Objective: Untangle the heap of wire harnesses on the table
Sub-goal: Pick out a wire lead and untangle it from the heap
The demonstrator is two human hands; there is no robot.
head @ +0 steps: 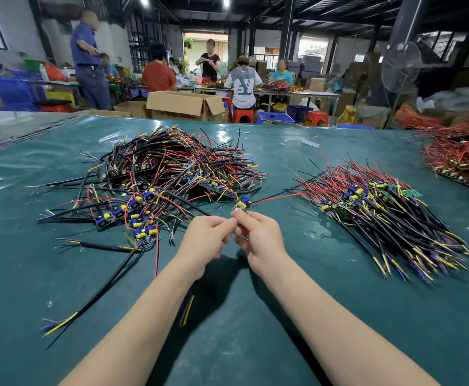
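Our right hand (258, 240) has the little board end of one harness (243, 204) pinched between thumb and fingertips. Our left hand (208, 239) is curled in right against it, pinching the same piece just below. It's probably on the wires, but that bit is too small to be sure. Both hands are touching each other, up off the table (255, 344), between the two piles.

From the board a red lead (276, 196) runs off to the right, toward the edge of the neat pile (389, 215). We can't tell if it's lying free or snagged there. A blurry yellow-and-blue tail (187, 310) shows below our left forearm and looks like the other end of the same piece.

The tangled heap (166, 174) sits just left of the hands, with loose black cables (102, 288) trailing out toward us. A separate bunch of red wires (462, 160) is far off on the right.

So we reckon we're mid-cycle: one harness is out of the mess and being straightened. Next up is getting that red lead clear, then laying it on the neat pile, board end with the other boards and tails the same way. There's plenty left in the heap.
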